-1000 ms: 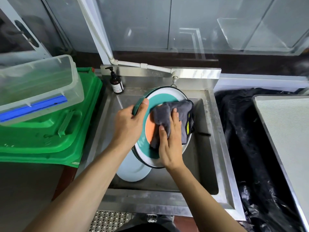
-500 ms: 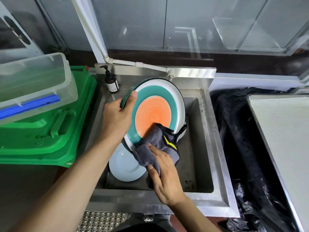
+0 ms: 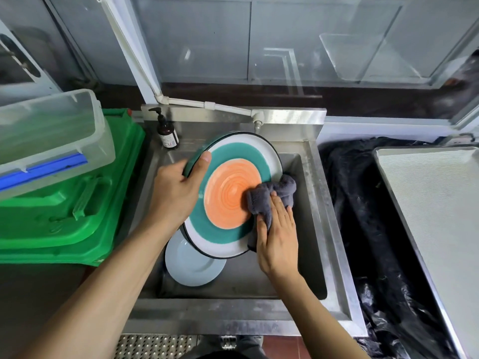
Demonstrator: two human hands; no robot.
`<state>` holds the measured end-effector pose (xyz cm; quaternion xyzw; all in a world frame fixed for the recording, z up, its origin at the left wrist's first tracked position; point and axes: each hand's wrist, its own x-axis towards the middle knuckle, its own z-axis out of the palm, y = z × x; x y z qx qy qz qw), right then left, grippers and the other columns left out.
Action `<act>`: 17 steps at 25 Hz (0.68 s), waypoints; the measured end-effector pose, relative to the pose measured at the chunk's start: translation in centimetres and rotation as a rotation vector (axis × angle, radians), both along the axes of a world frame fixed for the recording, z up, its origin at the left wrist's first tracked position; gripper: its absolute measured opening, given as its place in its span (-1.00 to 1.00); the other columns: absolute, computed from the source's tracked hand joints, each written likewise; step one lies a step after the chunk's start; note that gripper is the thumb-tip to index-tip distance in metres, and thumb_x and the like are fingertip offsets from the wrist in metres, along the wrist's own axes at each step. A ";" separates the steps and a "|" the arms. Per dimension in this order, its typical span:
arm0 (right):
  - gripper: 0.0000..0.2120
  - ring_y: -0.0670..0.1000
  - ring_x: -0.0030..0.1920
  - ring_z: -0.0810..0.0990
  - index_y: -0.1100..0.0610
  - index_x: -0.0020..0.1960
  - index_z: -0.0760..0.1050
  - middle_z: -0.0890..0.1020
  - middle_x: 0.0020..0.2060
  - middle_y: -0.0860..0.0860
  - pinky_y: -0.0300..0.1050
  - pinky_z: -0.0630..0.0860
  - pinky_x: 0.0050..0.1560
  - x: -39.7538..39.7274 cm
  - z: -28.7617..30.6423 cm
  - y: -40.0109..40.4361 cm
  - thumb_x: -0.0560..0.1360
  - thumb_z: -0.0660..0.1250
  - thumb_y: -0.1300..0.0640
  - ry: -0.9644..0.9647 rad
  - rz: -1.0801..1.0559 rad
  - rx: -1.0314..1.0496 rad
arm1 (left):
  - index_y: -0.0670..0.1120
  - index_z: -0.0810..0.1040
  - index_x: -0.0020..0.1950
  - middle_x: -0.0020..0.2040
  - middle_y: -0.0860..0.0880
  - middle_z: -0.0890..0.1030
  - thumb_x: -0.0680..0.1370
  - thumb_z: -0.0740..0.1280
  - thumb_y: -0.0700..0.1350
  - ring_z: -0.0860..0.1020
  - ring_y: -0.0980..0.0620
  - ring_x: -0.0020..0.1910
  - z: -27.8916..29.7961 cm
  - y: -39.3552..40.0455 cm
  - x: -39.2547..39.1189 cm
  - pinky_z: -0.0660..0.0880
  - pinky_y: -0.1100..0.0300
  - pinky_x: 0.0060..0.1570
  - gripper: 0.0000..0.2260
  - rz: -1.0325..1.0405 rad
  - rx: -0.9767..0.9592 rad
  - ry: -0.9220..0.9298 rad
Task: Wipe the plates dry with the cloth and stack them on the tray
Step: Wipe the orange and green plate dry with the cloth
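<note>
The round ceramic plate with an orange centre, a teal ring, a white band and a thin dark rim is held tilted above the stainless-steel sink basin, its painted face turned up toward the camera. The left hand grips its left edge, thumb lying over the rim onto the teal ring and the fingers curled behind. The right hand lies with fingers nearly straight, pressing the bunched grey cloth against the plate's right side, where the orange meets the teal. Half a second ago the cloth sat at the plate's lower edge with a yellow-marked black tag showing; now it has travelled up to the right side, the tag is out of sight, and the right hand has followed it. Two plates are in view: the painted one and a plain pale-blue plate lying in the basin beneath it, possibly resting against the basin's left wall. There is one cloth, and one flat metal tray to the right.
</note>
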<state>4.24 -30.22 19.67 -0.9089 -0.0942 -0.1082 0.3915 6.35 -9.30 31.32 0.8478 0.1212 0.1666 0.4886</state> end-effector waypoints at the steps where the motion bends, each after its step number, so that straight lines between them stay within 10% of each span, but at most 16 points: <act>1: -0.47 0.01 0.61 0.23 0.17 0.62 0.26 0.32 0.59 0.06 0.09 0.09 0.64 0.8 0.4 0.1 0.69 0.07 0.01 -0.008 -0.010 0.018 | -0.05 0.30 -0.38 -0.53 0.11 0.22 0.53 0.25 0.38 0.20 0.15 -0.52 -0.1 0.1 -0.1 0.14 0.18 -0.48 -0.44 0.000 0.001 0.005; 8: -0.49 -0.05 0.64 0.15 0.15 0.63 0.21 0.26 0.61 0.04 -0.02 -0.05 0.66 4.6 4.5 2.1 0.71 0.11 0.10 -0.127 0.038 0.093 | 0.00 0.28 -0.40 -0.53 0.11 0.22 0.50 0.23 0.45 0.18 0.15 -0.52 -0.2 -0.2 -0.7 0.10 0.22 -0.53 -0.43 -0.008 0.001 0.022; 14: -0.67 -0.21 0.24 0.56 -0.05 0.38 0.45 0.62 0.22 -0.18 -0.24 0.44 0.31 5.2 7.7 1.7 0.70 0.08 -0.09 -0.137 -0.155 0.694 | 0.03 0.27 -0.44 -0.52 0.11 0.17 0.49 0.26 0.45 0.15 0.14 -0.51 -0.6 0.0 -0.9 0.07 0.20 -0.54 -0.44 0.022 -0.055 0.043; 17: -0.73 -0.34 0.11 0.53 -0.16 0.28 0.48 0.61 0.07 -0.26 -0.31 0.44 0.17 6.5 9.4 1.1 0.69 0.08 -0.12 -0.137 -0.135 0.668 | 0.04 0.30 -0.43 -0.53 0.11 0.19 0.49 0.24 0.46 0.16 0.14 -0.52 -0.5 0.0 -1.0 0.08 0.21 -0.55 -0.44 0.001 -0.018 0.044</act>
